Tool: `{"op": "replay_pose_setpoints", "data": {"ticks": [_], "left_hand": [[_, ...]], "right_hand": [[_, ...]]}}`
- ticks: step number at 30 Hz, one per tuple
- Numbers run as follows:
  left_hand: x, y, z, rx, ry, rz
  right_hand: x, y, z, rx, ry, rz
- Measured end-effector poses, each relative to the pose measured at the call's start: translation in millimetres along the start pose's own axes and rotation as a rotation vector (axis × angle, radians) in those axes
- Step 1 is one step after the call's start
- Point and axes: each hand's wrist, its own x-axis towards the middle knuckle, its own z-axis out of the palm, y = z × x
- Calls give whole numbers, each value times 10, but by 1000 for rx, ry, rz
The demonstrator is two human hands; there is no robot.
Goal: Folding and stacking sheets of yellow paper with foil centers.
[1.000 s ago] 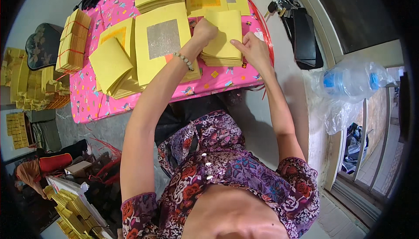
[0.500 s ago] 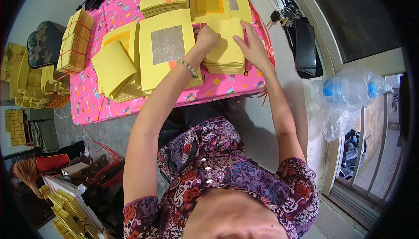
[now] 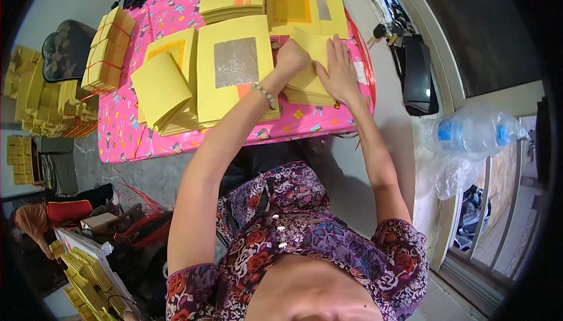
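Note:
A stack of folded yellow paper [image 3: 305,92] lies near the right front of the table, between my two hands. My left hand [image 3: 292,58], a beaded bracelet on its wrist, is closed on the left edge of the top folded sheet; its fingertips are hidden. Flat on the right side of that sheet rests my right hand [image 3: 338,73], fingers stretched out. Left of my left wrist is a stack of yellow sheets with a silver square [image 3: 236,63]. Beyond it sits another silver-marked stack [image 3: 233,7]. A pile of folded yellow sheets [image 3: 161,92] leans at the left.
The table has a pink patterned cover [image 3: 126,136]. Bundles tied with red string [image 3: 108,51] stand on its left edge. Yellow sheets with an orange square [image 3: 292,10] lie behind my hands. On the right ledge are keys [image 3: 393,31], a black case [image 3: 417,75] and plastic-wrapped bottles [image 3: 472,130].
My right hand has come down from the top sheet's far right corner and now lies flat on it. My left hand stays at the left edge. The whole view has shifted slightly.

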Motion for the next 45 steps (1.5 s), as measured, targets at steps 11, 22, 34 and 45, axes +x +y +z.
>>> {"op": "replay_pose_setpoints", "data": {"ticks": [11, 22, 34, 45], "left_hand": [[-239, 309, -36, 195, 119, -25], [-1539, -56, -1568, 211, 683, 569], [-2035, -1330, -2019, -266, 793, -174], [-2036, -1199, -1877, -784, 800, -78]], "right_hand": [[1, 156, 172, 86, 0, -82], [258, 170, -97, 214, -112, -35], [440, -1718, -397, 433, -105, -668], [260, -2186, -60, 324, -153, -847]]}}
